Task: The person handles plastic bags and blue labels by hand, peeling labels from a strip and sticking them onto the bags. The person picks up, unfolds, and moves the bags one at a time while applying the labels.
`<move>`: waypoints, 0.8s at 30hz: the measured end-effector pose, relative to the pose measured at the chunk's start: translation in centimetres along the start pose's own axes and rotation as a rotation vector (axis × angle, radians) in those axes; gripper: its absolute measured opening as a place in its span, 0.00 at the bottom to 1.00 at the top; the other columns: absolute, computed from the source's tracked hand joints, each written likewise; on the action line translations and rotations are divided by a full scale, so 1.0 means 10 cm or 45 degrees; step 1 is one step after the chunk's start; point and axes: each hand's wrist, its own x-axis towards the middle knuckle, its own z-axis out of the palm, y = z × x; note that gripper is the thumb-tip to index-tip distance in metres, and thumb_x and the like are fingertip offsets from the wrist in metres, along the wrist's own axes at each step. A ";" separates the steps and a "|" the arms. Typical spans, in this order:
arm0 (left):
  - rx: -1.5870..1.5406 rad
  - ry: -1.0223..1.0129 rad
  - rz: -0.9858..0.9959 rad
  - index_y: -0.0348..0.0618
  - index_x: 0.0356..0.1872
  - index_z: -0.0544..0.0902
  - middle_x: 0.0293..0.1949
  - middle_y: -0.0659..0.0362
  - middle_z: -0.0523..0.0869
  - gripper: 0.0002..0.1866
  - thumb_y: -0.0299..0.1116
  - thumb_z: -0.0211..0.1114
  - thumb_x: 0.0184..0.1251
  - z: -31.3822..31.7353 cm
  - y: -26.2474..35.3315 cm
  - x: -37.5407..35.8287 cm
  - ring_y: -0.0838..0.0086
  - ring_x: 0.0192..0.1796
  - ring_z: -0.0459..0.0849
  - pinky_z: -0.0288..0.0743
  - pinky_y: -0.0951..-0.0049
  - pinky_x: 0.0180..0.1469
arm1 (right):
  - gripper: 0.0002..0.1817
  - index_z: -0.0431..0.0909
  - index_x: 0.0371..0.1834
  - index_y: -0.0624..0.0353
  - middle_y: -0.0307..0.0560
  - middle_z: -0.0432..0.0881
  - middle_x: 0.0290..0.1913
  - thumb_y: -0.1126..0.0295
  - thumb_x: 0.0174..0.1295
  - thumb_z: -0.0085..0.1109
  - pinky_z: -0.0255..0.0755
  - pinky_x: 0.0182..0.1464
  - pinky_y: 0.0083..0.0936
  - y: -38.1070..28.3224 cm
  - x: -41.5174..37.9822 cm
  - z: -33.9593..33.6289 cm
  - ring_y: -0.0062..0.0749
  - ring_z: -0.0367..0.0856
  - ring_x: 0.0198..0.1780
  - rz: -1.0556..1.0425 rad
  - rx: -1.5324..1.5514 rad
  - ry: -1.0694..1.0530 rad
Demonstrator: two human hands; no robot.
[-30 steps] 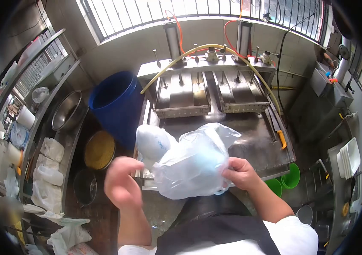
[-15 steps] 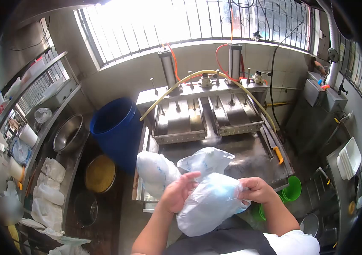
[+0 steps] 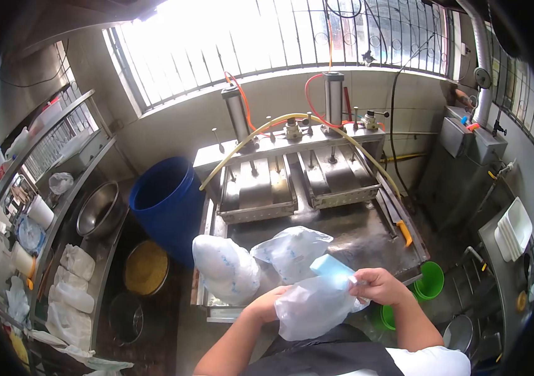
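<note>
A crumpled translucent plastic bag (image 3: 311, 310) hangs in front of the dark apron, between my two hands. My left hand (image 3: 268, 304) grips its left edge, the fingers partly hidden behind the plastic. My right hand (image 3: 376, 286) pinches a light-blue flat piece (image 3: 331, 269) that sticks up above the bag, beside the bag's upper right edge. Just beyond, on the steel table (image 3: 367, 238), stand two filled white plastic bags, one at the left (image 3: 224, 269) and one in the middle (image 3: 293, 250).
Behind the bags is a press with two metal trays (image 3: 257, 213) and a yellow hose (image 3: 226, 160). An orange-handled knife (image 3: 404, 232) lies at the table's right edge. A blue barrel (image 3: 163, 207) stands left, a green bucket (image 3: 430, 280) right.
The bag in my hands has sunk lower and looks smaller, and the light-blue piece now shows above it. My left hand's fingers have closed on the bag's edge.
</note>
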 end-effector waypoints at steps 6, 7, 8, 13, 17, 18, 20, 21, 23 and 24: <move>-0.207 0.104 0.282 0.43 0.50 0.83 0.41 0.70 0.84 0.09 0.38 0.64 0.85 0.00 -0.04 -0.07 0.88 0.41 0.79 0.73 0.81 0.42 | 0.10 0.85 0.54 0.60 0.33 0.87 0.42 0.73 0.72 0.71 0.77 0.46 0.22 0.33 -0.04 -0.02 0.17 0.82 0.40 0.247 0.112 -0.182; -0.172 0.060 0.282 0.43 0.48 0.82 0.41 0.70 0.83 0.07 0.36 0.66 0.83 0.01 0.00 -0.11 0.87 0.41 0.78 0.73 0.81 0.43 | 0.11 0.85 0.55 0.59 0.33 0.87 0.43 0.73 0.72 0.72 0.77 0.48 0.22 0.36 -0.05 0.02 0.18 0.83 0.43 0.319 0.143 -0.250; -0.137 0.015 0.282 0.43 0.46 0.82 0.41 0.70 0.83 0.06 0.33 0.68 0.81 0.04 0.06 -0.14 0.87 0.42 0.77 0.73 0.80 0.45 | 0.12 0.84 0.55 0.59 0.33 0.87 0.45 0.73 0.71 0.72 0.77 0.50 0.22 0.41 -0.06 0.06 0.18 0.83 0.45 0.390 0.174 -0.319; -0.519 -0.151 0.552 0.39 0.53 0.81 0.51 0.56 0.86 0.06 0.28 0.62 0.82 0.05 0.09 -0.16 0.75 0.52 0.85 0.80 0.71 0.55 | 0.13 0.82 0.59 0.61 0.43 0.90 0.52 0.74 0.74 0.67 0.79 0.57 0.28 0.76 -0.02 0.16 0.27 0.86 0.49 0.331 0.471 -0.520; -0.351 0.030 0.222 0.35 0.70 0.79 0.54 0.57 0.87 0.20 0.32 0.62 0.83 0.12 0.10 -0.27 0.75 0.56 0.86 0.81 0.71 0.59 | 0.12 0.82 0.57 0.63 0.46 0.90 0.51 0.75 0.73 0.66 0.83 0.52 0.33 0.70 -0.02 0.21 0.31 0.89 0.45 0.194 0.546 -0.184; -0.348 0.028 0.219 0.35 0.70 0.79 0.54 0.57 0.87 0.20 0.32 0.62 0.83 0.10 0.02 -0.26 0.75 0.56 0.86 0.81 0.71 0.59 | 0.12 0.82 0.57 0.63 0.46 0.90 0.51 0.75 0.73 0.66 0.83 0.52 0.33 0.73 -0.02 0.15 0.31 0.89 0.45 0.192 0.548 -0.180; 0.018 0.028 -0.026 0.40 0.66 0.82 0.49 0.64 0.89 0.19 0.38 0.65 0.83 0.06 -0.11 -0.24 0.82 0.45 0.85 0.78 0.78 0.47 | 0.10 0.83 0.55 0.63 0.46 0.90 0.48 0.75 0.73 0.67 0.83 0.47 0.31 0.75 -0.03 0.00 0.31 0.89 0.41 0.110 0.556 0.061; 0.167 -0.076 -0.136 0.40 0.63 0.83 0.46 0.67 0.89 0.17 0.38 0.65 0.82 0.02 -0.06 -0.30 0.84 0.43 0.84 0.77 0.79 0.45 | 0.10 0.84 0.53 0.64 0.45 0.90 0.43 0.73 0.73 0.69 0.82 0.41 0.28 0.72 -0.04 -0.08 0.28 0.87 0.37 0.130 0.475 0.115; 0.197 -0.033 -0.107 0.40 0.61 0.84 0.46 0.66 0.89 0.16 0.37 0.65 0.82 -0.04 -0.17 -0.25 0.83 0.43 0.84 0.77 0.78 0.46 | 0.10 0.84 0.52 0.64 0.44 0.89 0.41 0.73 0.73 0.69 0.81 0.40 0.27 0.60 -0.08 -0.18 0.27 0.86 0.35 0.147 0.412 0.105; 0.225 0.009 -0.077 0.40 0.59 0.84 0.46 0.66 0.89 0.14 0.37 0.66 0.81 -0.07 -0.22 -0.22 0.83 0.44 0.84 0.78 0.77 0.46 | 0.10 0.84 0.51 0.65 0.43 0.89 0.40 0.72 0.73 0.70 0.79 0.38 0.25 0.54 -0.09 -0.21 0.25 0.85 0.33 0.164 0.347 0.094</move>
